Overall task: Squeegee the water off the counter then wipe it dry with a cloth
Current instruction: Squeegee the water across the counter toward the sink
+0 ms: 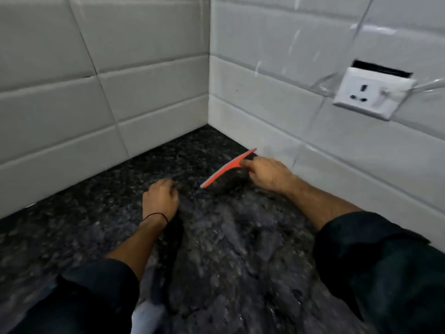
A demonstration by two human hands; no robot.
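Squeegee set at the bench's back corner, ready to pull.

The right hand [267, 173] is clenched round the red squeegee [228, 168], blade down near the right wall; left hand [160, 198], loosely curled, rests on the wet bench [228, 249], likely bracing.

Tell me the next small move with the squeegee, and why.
Probably draw the orange squeegee toward the body. The right hand holds it, blade down on the dark counter, far back beside the tiled wall. The left hand rests curled beside that path.
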